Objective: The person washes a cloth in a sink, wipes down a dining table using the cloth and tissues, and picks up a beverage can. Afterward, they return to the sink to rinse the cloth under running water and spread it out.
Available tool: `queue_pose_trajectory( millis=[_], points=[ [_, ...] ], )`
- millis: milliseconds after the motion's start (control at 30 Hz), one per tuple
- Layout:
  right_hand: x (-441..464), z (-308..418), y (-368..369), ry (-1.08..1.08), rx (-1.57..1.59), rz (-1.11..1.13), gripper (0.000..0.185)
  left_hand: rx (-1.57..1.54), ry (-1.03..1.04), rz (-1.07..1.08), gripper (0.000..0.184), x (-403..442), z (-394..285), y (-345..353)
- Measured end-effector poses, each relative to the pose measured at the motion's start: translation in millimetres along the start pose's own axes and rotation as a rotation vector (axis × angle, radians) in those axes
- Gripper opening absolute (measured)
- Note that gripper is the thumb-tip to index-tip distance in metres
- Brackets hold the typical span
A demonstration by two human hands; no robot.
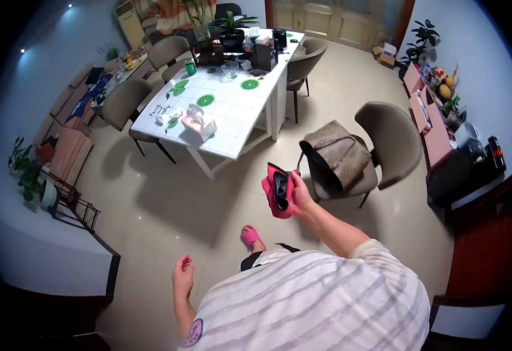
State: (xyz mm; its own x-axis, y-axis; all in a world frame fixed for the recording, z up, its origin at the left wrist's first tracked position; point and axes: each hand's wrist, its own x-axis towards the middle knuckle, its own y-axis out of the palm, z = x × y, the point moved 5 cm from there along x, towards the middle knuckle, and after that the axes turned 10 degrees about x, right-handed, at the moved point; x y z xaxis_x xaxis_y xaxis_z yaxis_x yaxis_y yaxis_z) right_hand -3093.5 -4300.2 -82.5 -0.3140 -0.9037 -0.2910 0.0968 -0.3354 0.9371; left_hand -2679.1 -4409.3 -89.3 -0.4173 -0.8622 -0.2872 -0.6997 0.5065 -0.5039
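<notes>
My right hand (300, 196) is closed around a pink-and-black soft item (279, 190), held out in front of my body. It looks like a folded cloth or pouch with a dark opening; its exact kind is unclear. Low on the left hangs my left hand (183, 276), its fingers loosely curled and partly apart, with nothing visible in it. Just beyond my right hand, a brown patterned handbag (339, 153) with handles rests on the seat of a grey-brown chair (389, 143).
A white table (227, 131) ahead bears a tissue box (198, 126), a green can (190, 68) and a glass bowl (229, 71). More chairs flank it. Pink cabinets (434, 131) line the right wall; a plant stand (71, 205) is at left.
</notes>
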Motion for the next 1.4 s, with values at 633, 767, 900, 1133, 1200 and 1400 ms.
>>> queue_pose_trajectory(
  millis=[633,767,900,1133,1200,1400],
  points=[
    [576.8,332.4,-32.3,-0.68,-1.393,-0.206,0.023,-0.565,-0.443,-0.108,0.053,465.9,-132.8,82.4],
    [622.0,271.4,1.9,-0.746,-2.245,-0.097,0.033,-0.666,-0.599,-0.22,0.059,483.9,-140.9,114.5],
    [642.4,134.6,41.3,-0.554,-2.206,0.467,0.046,-0.679,-0.532,-0.21,0.053,499.1,-156.0,123.5],
    [590.4,64.6,62.4,-0.184,-2.083,1.259,0.058,-0.231,-0.356,-0.079,0.039,518.6,-179.5,118.9],
    [577.7,106.0,36.1,-0.067,-1.993,1.429,0.059,-0.346,-0.439,-0.065,0.038,524.5,-168.5,119.9],
    [663.9,181.4,45.2,-0.324,-2.284,0.611,0.056,-0.735,-0.509,-0.145,0.036,525.2,-169.8,120.6]
  ],
)
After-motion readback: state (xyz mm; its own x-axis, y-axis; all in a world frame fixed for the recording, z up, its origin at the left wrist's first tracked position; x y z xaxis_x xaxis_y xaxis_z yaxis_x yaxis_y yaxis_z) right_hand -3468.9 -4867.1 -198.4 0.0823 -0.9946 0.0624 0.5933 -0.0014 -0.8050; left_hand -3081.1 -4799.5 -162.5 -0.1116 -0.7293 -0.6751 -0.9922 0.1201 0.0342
